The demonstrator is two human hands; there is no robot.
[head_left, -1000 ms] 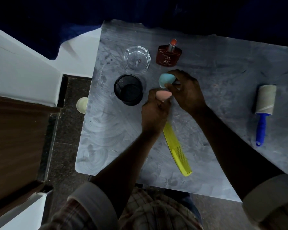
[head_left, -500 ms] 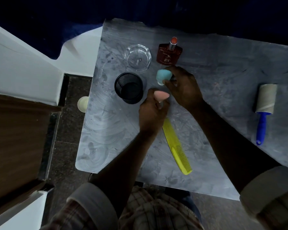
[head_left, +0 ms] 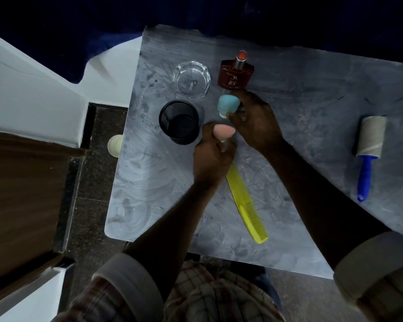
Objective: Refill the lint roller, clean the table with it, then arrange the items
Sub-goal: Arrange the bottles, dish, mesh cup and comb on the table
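My left hand grips a pink teardrop sponge just right of the black mesh cup. My right hand holds a blue sponge below the brown perfume bottle. A clear glass dish stands left of the bottle. The yellow comb lies on the grey table, its top end under my left hand. The lint roller, with a blue handle and a bare roll, lies at the right.
The table's left edge drops to a dark floor, where a small pale round object sits. White and brown furniture stands at the left. Dark fabric runs along the table's far edge.
Both hands have shifted a little up and left with their sponges. The pink sponge is now closer to the mesh cup and the blue one closer to the bottle.
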